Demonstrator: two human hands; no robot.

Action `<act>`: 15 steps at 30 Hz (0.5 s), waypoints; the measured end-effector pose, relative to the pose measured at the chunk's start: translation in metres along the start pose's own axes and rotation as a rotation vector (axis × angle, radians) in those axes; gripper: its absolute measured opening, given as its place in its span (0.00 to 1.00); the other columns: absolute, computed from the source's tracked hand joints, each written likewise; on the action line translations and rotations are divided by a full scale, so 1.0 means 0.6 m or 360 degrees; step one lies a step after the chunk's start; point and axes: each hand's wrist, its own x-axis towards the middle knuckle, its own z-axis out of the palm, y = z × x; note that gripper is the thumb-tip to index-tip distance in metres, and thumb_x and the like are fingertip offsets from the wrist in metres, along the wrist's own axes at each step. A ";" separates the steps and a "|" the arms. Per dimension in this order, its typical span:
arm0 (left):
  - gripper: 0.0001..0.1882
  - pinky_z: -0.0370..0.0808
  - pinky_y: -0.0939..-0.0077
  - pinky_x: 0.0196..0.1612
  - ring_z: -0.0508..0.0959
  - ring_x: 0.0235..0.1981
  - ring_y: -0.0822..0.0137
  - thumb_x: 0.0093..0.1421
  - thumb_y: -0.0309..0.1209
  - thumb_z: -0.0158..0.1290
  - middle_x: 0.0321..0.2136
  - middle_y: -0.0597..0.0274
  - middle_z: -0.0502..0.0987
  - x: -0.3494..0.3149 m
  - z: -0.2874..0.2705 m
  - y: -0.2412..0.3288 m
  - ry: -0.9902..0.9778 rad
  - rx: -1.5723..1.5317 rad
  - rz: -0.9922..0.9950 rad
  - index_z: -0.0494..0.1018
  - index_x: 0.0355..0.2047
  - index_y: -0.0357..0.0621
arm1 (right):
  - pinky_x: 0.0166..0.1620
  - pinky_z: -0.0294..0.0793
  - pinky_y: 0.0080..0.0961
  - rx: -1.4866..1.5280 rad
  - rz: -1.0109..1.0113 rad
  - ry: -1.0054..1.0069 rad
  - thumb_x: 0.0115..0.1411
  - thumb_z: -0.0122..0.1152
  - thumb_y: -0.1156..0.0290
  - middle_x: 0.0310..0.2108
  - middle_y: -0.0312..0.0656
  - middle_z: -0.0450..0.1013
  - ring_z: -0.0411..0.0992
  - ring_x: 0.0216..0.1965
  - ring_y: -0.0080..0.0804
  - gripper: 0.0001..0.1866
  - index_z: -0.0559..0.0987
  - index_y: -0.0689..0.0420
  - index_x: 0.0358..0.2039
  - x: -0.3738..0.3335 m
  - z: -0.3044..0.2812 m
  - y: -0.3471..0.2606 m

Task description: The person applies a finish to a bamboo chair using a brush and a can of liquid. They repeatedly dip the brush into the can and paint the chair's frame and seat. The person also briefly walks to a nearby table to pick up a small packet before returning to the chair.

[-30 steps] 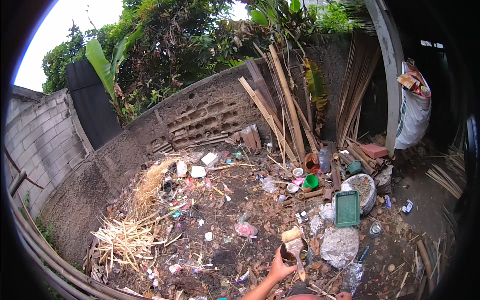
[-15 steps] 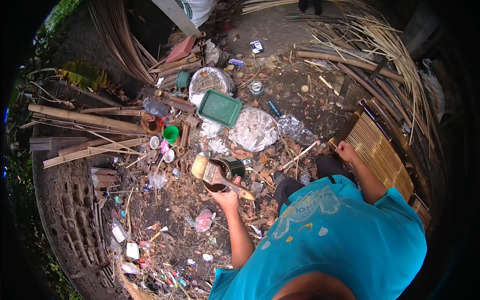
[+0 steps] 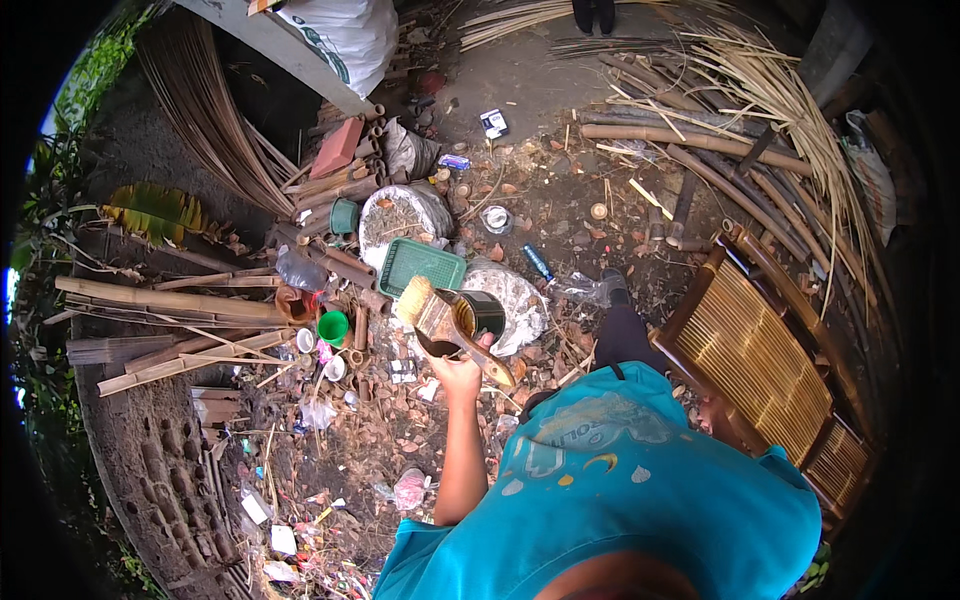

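Clock positions are read from the centre of the view. Littered ground (image 3: 560,180), strewn with dry leaves and scraps, underlies the scene. The person's blue shirt (image 3: 640,440) fills 5 o'clock; a slatted bamboo panel (image 3: 750,345), dark-framed, stands at 3 to 4 o'clock. Pale strips (image 3: 790,130) and brown poles (image 3: 700,142) are heaped at 2 o'clock; further bamboo lengths (image 3: 170,297) lie at 9 o'clock. A white sack (image 3: 345,45) is at 11 o'clock, and another person's legs (image 3: 594,18) show at 1 o'clock.

The right hand (image 3: 713,416), at 4 o'clock, appears only as a blurred patch of skin between shirt and panel; whether its fingers are spread or curled cannot be told.

The left hand (image 3: 458,371), just below the centre, has its grip partly curled, thumb and fingers apart around a dark can (image 3: 487,312), which it supports at the centre. A broad brush (image 3: 440,322) lies across the can, bristles toward 10 o'clock, wooden handle toward 4 o'clock, passing over the hand.

A green tray (image 3: 424,268) appears just beyond the can at 11 o'clock, beside a filled bag (image 3: 405,215). Smallest are a green cup (image 3: 333,327) at 9 o'clock and a blue cylinder (image 3: 537,262) at 2 o'clock.
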 end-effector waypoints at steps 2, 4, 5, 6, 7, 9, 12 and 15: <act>0.55 0.68 0.66 0.59 0.70 0.55 0.61 0.42 0.22 0.72 0.56 0.54 0.67 0.057 0.068 -0.046 0.0051 -0.0168 -0.0053 0.48 0.65 0.38 | 0.20 0.67 0.46 -0.0274 -0.0172 0.0032 0.56 0.51 0.55 0.24 0.49 0.73 0.71 0.21 0.44 0.15 0.75 0.55 0.29 0.081 -0.010 -0.096; 0.56 0.67 0.64 0.61 0.70 0.56 0.60 0.41 0.26 0.74 0.56 0.53 0.67 0.119 0.151 -0.077 0.0056 0.0054 0.0109 0.49 0.65 0.38 | 0.20 0.64 0.38 -0.0325 -0.0177 0.0133 0.59 0.46 0.62 0.23 0.44 0.71 0.67 0.20 0.37 0.11 0.74 0.52 0.28 0.119 0.070 -0.228; 0.56 0.67 0.64 0.61 0.70 0.56 0.60 0.40 0.27 0.75 0.56 0.53 0.67 0.147 0.190 -0.098 0.0120 0.0021 0.0198 0.50 0.64 0.38 | 0.20 0.62 0.33 -0.0365 -0.0199 0.0181 0.60 0.43 0.65 0.23 0.41 0.70 0.65 0.20 0.34 0.10 0.73 0.51 0.27 0.118 0.129 -0.323; 0.55 0.66 0.64 0.61 0.70 0.56 0.59 0.39 0.28 0.75 0.56 0.52 0.67 0.170 0.225 -0.100 0.0136 -0.0052 0.0196 0.51 0.63 0.38 | 0.24 0.67 0.34 -0.0707 -0.0849 0.0244 0.60 0.52 0.66 0.22 0.42 0.72 0.69 0.22 0.35 0.08 0.75 0.54 0.26 0.111 0.164 -0.425; 0.54 0.67 0.64 0.61 0.70 0.56 0.60 0.40 0.28 0.75 0.56 0.52 0.67 0.189 0.257 -0.114 0.0194 -0.0059 0.0155 0.52 0.63 0.38 | 0.29 0.71 0.35 -0.1047 -0.1462 0.0300 0.59 0.60 0.67 0.22 0.43 0.73 0.73 0.24 0.36 0.09 0.77 0.57 0.25 0.095 0.194 -0.504; 0.46 0.70 0.64 0.59 0.73 0.54 0.60 0.45 0.24 0.71 0.53 0.53 0.71 0.219 0.324 -0.102 0.0244 0.0106 0.0273 0.55 0.60 0.37 | 0.36 0.73 0.28 -0.1055 -0.1293 0.0378 0.58 0.65 0.66 0.26 0.39 0.76 0.73 0.28 0.28 0.09 0.79 0.58 0.30 -0.066 0.334 -0.698; 0.53 0.67 0.64 0.59 0.72 0.54 0.60 0.41 0.30 0.74 0.54 0.54 0.69 0.265 0.394 -0.107 0.0193 0.0097 0.0132 0.53 0.62 0.38 | 0.42 0.74 0.25 -0.1161 -0.1723 0.0139 0.59 0.66 0.60 0.35 0.42 0.78 0.76 0.36 0.27 0.19 0.77 0.61 0.44 -0.179 0.460 -0.910; 0.56 0.66 0.64 0.61 0.70 0.56 0.60 0.39 0.33 0.75 0.54 0.52 0.68 0.301 0.446 -0.107 0.0110 0.0117 0.0156 0.51 0.63 0.37 | 0.47 0.75 0.28 -0.1254 -0.1905 -0.0280 0.61 0.66 0.58 0.45 0.48 0.76 0.75 0.42 0.30 0.27 0.72 0.59 0.55 -0.376 0.635 -1.013</act>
